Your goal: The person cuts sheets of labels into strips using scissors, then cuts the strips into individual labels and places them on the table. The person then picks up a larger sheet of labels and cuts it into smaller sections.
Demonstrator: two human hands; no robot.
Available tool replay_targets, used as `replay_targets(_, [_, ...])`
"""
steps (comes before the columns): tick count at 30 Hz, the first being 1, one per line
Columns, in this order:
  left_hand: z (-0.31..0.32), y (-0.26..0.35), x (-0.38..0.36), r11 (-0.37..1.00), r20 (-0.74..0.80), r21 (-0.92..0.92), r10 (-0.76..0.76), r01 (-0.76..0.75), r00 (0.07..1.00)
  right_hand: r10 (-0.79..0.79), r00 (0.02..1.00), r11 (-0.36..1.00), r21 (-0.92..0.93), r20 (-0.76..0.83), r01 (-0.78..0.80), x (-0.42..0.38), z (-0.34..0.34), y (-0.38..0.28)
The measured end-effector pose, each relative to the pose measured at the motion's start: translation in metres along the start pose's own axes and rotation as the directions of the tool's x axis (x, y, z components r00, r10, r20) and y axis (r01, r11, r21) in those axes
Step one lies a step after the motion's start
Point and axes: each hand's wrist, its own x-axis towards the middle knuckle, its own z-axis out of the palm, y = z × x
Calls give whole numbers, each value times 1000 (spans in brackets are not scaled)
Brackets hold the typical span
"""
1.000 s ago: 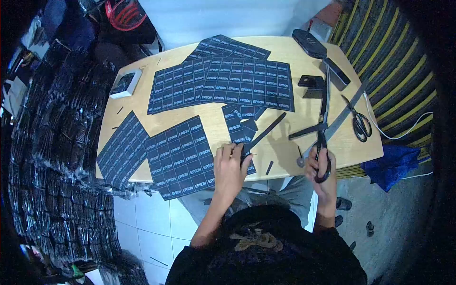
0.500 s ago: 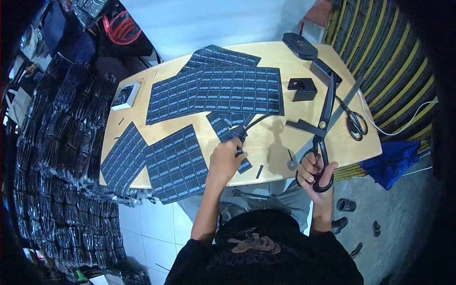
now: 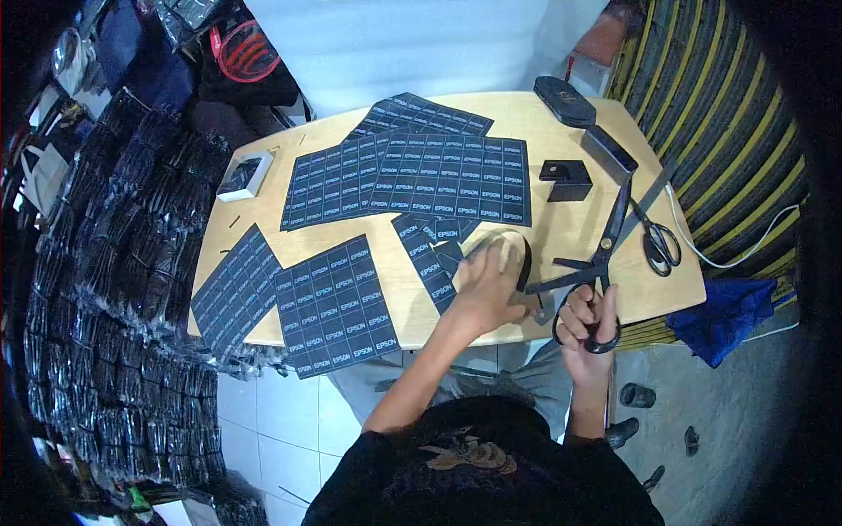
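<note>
My left hand (image 3: 487, 285) is over the wood table, its blurred fingers stretched forward and thumb apart. A curved black strip (image 3: 526, 261) lies just beyond its fingers. To its left are narrow cut pieces of dark EPSON-printed sheet (image 3: 421, 254). My right hand (image 3: 588, 323) grips the handles of large black scissors (image 3: 605, 245), whose blades point away from me. A flat dark strip (image 3: 557, 281) crosses near the scissors' pivot. Larger EPSON sheets (image 3: 447, 178) overlap at the table's far middle, and another EPSON sheet (image 3: 333, 307) is at the near left.
On the table (image 3: 351, 230) are a white box (image 3: 245, 175), a black block (image 3: 567, 180), a black case (image 3: 564, 102), a long black box (image 3: 610, 151) and smaller scissors (image 3: 660, 244). Bundled dark packets (image 3: 132, 307) stand left; a blue cloth (image 3: 732, 317) lies right.
My left hand has moved right, off the small cut pieces and toward the scissors. The scissors have shifted slightly nearer me, their blades opened differently. The whole view has shifted a little.
</note>
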Motion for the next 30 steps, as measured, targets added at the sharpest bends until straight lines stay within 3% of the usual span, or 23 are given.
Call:
replay_targets(2, [-9,-5,-8,969,89,-110,-213,222,973,54,990,935,342,128,-95,3,-4,-12])
replay_targets(4, [-16,-20,-21,944,-53,-24,-331,330,942,52,959,703,672,280,-234,5,-4,-17])
replay_targets(7, [-12,-45,-48,861,-197,154,-455,485,869,-17,921,404,845,389,-350,9,-4,-16])
replay_targets(8, [-8,-52,-54,825,-206,160,-509,542,836,-31,903,438,818,429,-374,11,-7,-13])
replay_targets(11, [-14,-58,-64,849,-150,124,-496,514,855,78,913,648,675,401,-352,8,-13,-5])
replay_targets(12, [-19,-55,-64,847,-171,120,-497,518,851,75,913,647,678,401,-350,8,-14,-4])
replay_targets(14, [-26,-54,-68,856,-160,53,-501,515,850,177,885,853,381,431,-357,6,-15,-2])
replay_targets(17, [-34,-51,-69,866,-194,0,-490,499,850,143,928,988,5,345,-154,4,-11,9])
replay_targets(18, [-36,-48,-70,862,-236,-142,-507,487,829,112,916,984,-173,386,-47,9,-13,13])
replay_targets(19, [-39,-44,-71,845,-274,-280,-526,456,805,101,922,973,-230,374,-13,11,-7,18])
replay_targets(21, [-49,-31,-72,860,-316,-278,-502,427,805,-45,949,864,-465,312,193,20,-6,38])
replay_targets(23, [-63,-15,-74,866,-291,-370,-451,336,843,-48,984,807,-575,170,139,24,3,48])
replay_targets(25, [-71,0,-79,890,-285,-334,-408,309,867,-48,987,792,-597,152,130,28,4,57])
replay_targets(27, [-70,6,-88,951,-296,-256,-248,174,922,-2,996,750,-659,87,59,31,10,64])
replay_targets(28, [-69,9,-95,950,-256,-239,-261,200,931,-45,994,660,-744,95,101,35,14,69])
replay_targets(30, [-70,15,-102,946,-206,-249,-259,205,944,-36,996,657,-750,76,81,36,24,74])
